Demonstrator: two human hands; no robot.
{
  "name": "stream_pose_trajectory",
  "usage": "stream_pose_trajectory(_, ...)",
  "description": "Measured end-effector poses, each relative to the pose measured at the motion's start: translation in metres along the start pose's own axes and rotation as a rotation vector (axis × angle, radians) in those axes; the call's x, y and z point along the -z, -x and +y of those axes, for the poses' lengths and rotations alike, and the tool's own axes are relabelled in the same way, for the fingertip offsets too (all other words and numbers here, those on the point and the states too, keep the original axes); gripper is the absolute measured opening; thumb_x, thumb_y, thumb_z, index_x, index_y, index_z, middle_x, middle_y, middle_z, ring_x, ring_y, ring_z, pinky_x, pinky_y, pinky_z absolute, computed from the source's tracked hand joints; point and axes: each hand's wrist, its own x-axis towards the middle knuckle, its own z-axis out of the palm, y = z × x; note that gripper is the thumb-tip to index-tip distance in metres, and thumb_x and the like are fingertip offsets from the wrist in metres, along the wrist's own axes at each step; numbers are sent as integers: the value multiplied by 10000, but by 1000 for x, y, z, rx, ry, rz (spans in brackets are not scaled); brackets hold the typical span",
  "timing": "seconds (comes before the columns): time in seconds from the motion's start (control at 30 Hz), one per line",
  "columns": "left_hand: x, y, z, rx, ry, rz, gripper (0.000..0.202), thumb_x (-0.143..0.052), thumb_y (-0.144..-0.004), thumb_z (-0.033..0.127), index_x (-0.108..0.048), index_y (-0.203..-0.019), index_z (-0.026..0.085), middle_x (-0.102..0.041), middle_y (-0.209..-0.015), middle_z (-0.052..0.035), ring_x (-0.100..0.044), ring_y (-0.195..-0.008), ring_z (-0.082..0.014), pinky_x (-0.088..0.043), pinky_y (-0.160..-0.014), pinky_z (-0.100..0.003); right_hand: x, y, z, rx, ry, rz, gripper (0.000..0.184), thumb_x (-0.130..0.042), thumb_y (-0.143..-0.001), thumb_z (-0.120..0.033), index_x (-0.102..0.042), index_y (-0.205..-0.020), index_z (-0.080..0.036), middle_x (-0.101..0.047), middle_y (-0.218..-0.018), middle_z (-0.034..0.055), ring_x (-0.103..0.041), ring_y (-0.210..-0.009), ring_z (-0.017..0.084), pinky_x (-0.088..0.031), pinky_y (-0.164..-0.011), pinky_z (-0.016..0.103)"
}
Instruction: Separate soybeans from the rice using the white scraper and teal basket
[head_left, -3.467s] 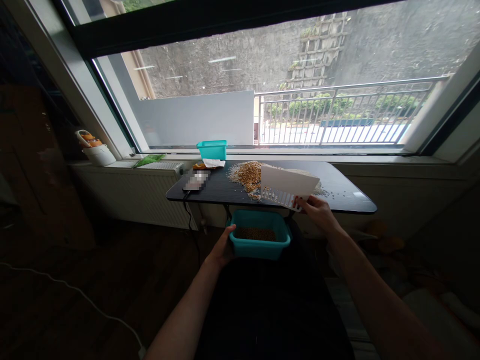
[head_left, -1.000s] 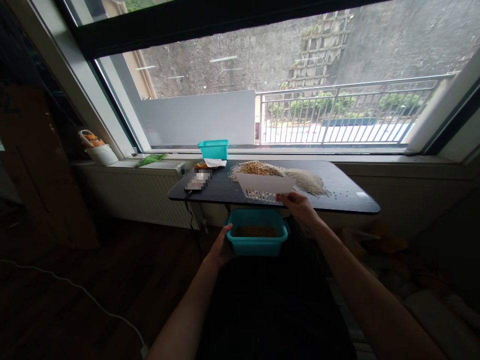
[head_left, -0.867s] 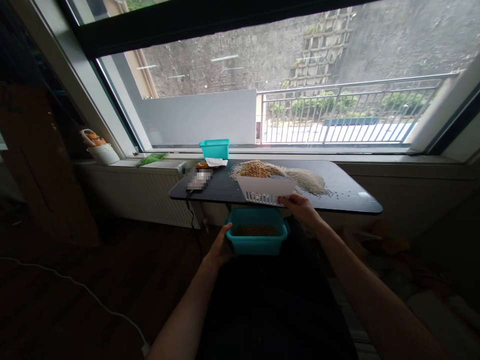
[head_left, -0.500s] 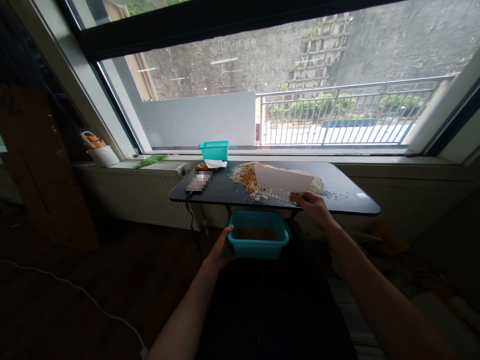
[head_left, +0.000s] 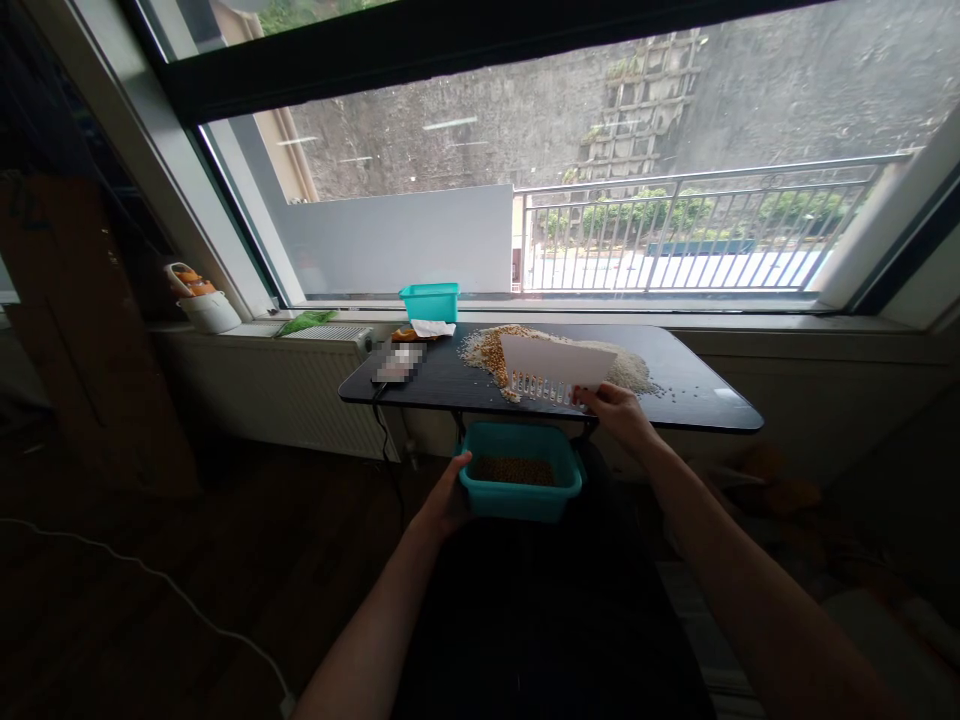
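My right hand [head_left: 611,408] is closed on the lower right end of a white slotted sheet [head_left: 559,360], which stands on edge over the table. Its row of slots faces down toward the table's front edge. Behind and left of the sheet lie yellow kernels [head_left: 493,352], and a pale heap of small grains [head_left: 630,372] spreads to its right. Down on my lap, my left hand [head_left: 448,495] grips the left rim of a turquoise bin [head_left: 521,505], thumb on top. Brown grains [head_left: 517,470] cover the bin's bottom.
The dark folding table [head_left: 697,385] stands against the window sill. On its left are a blurred-out device [head_left: 399,362] with a black cable, a white tissue [head_left: 433,328] and a smaller turquoise bin [head_left: 430,302]. A radiator [head_left: 300,385] stands left of the table.
My right hand has drawn the white slotted sheet slightly to the left, over part of the yellow kernels. My left hand keeps its hold on the bin.
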Motion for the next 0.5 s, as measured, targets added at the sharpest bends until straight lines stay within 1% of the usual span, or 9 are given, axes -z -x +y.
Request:
stream_pose_trajectory(0.1,0,0,0,4,-6,-4,499,-497,-771,469,-507,-1180,184,-645,-985,-91,-609,-897,-240,-477,-720,-318,1,0,-1,13,-6,-7,366,-630,-595,-531,-629,-661,-171,-602,-636,12,-478,-558,111,-402,-554,260)
stream_pose_trajectory(0.27,3,-1,-1,2,-14,-11,516,-504,-768,479,-497,-1194,188,-643,-987,-90,-607,-902,-238,-472,-732,-319,0,-1,1,7,30,-6,396,-617,-595,-558,-632,-652,-166,-590,-590,10,-467,-528,112,-395,-526,260)
stream_pose_trajectory(0.5,1,-1,-1,2,18,-10,496,-502,-769,463,-514,-1170,172,-647,-978,-93,-611,-891,-234,-475,-734,-320,2,5,-3,13,-10,-34,387,-637,-595,-544,-644,-678,-166,-621,-651,22,-505,-583,123,-423,-577,267)
